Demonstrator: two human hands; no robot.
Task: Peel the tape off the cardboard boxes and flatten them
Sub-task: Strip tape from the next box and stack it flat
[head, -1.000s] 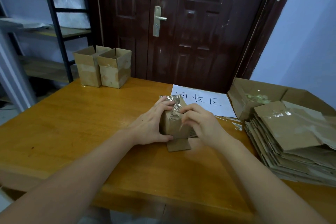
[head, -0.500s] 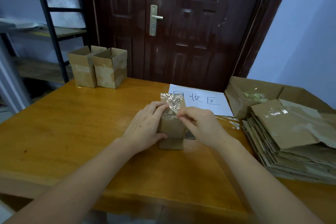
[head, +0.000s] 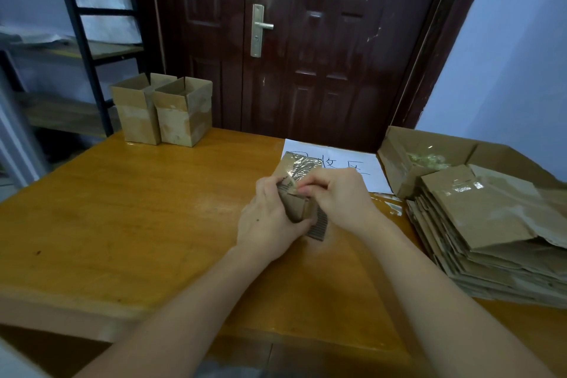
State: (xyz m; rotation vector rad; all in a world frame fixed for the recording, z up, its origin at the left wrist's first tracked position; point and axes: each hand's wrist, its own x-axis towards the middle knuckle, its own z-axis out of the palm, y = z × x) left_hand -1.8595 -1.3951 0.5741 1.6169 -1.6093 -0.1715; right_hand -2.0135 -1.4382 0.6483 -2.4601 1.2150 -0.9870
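A small brown cardboard box (head: pixel 299 209) stands on the wooden table (head: pixel 138 218), its far end covered in shiny clear tape (head: pixel 300 166). My left hand (head: pixel 270 224) grips the box's left side, thumb curled under its near face. My right hand (head: pixel 340 196) pinches the loosened edge of the tape near the box's top. Two more upright taped boxes, one (head: pixel 135 113) beside the other (head: pixel 184 115), wait at the table's far left.
A tall stack of flattened cardboard (head: pixel 491 230) fills the right side. Behind it an open box (head: pixel 408 163) holds crumpled tape. A white sheet with handwriting (head: pixel 340 163) lies beyond the hands. A dark door (head: pixel 306 40) and metal shelving (head: pixel 76 40) stand behind.
The box has tipped over toward me in my left hand. My right hand has closed on the tape edge, which is lifted off the cardboard a little.
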